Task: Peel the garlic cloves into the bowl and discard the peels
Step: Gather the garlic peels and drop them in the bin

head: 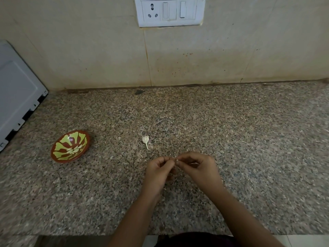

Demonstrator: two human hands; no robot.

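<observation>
Both hands meet just above the speckled stone surface (249, 139), not far in from its front edge. The left hand (158, 168) and right hand (197, 166) have their fingers curled in, and the fingertips of both pinch one small garlic clove (176, 160) between them. Only a white speck of it shows.

Just beyond the hands, another garlic piece (145, 139) with a thin stalk lies alone on the stone. Well off to the left sits the red and green bowl (62, 142), tilted a little toward the viewer, with a few peeled cloves (73, 150) lying in its bottom. Open stone runs between the bowl and the hands.

Further left, a white appliance (16, 97) stands at the corner, its lower edge near the bowl but apart from it. The surface ends at the back against a stained tiled wall (89, 50), which carries a white switch panel (169, 11) high up. To the right of the hands the stone stretches wide to the frame's edge.
</observation>
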